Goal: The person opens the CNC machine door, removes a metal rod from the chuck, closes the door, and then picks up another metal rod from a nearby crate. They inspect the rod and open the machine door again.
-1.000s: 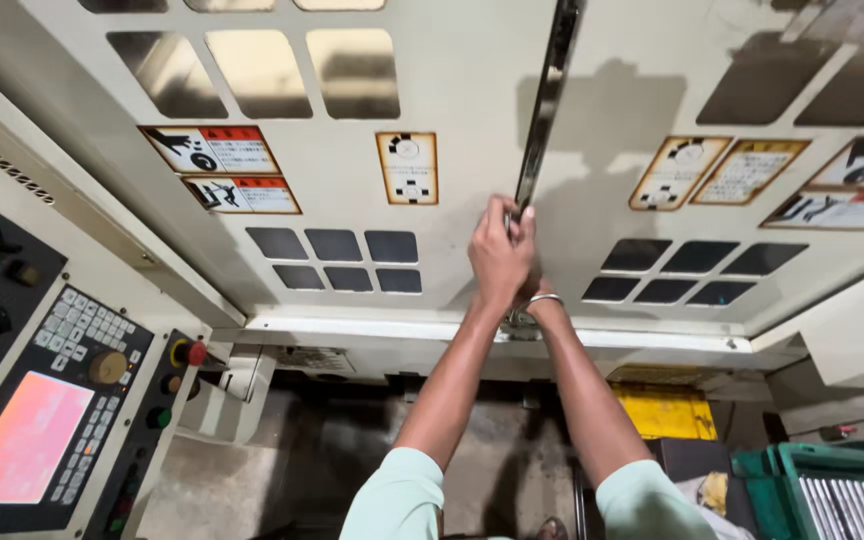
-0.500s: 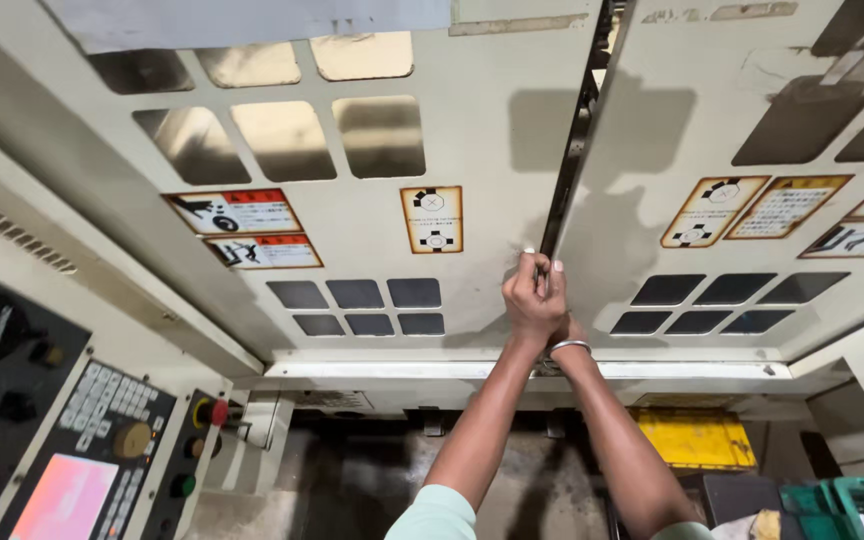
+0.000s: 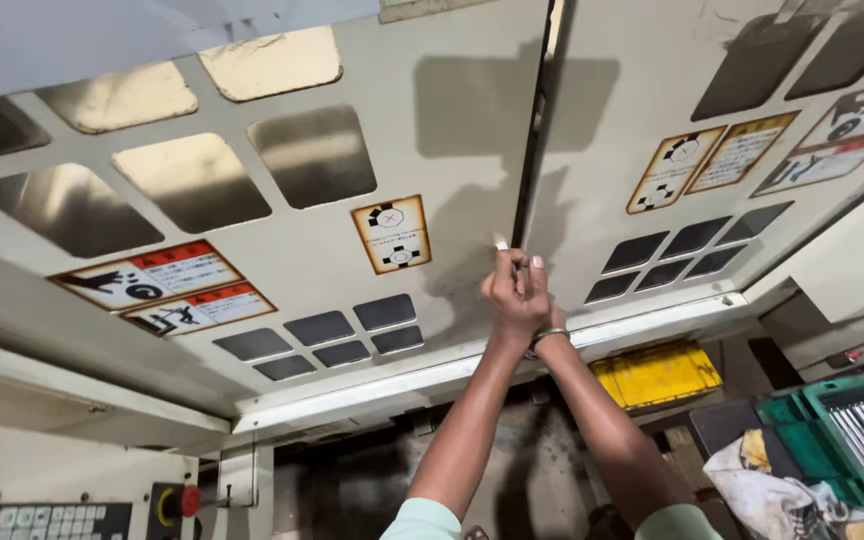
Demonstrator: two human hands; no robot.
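Machine door seam [image 3: 530,170] above both hands [image 3: 518,292]

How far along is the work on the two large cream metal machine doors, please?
Done: the left cream door and right cream door stand almost together. In hand: the left hand and right hand press together at the seam. Left: a narrow dark gap still shows between the doors.

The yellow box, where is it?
In the head view, the yellow box sits lower right, under the machine doors' bottom edge, left of the green crate.
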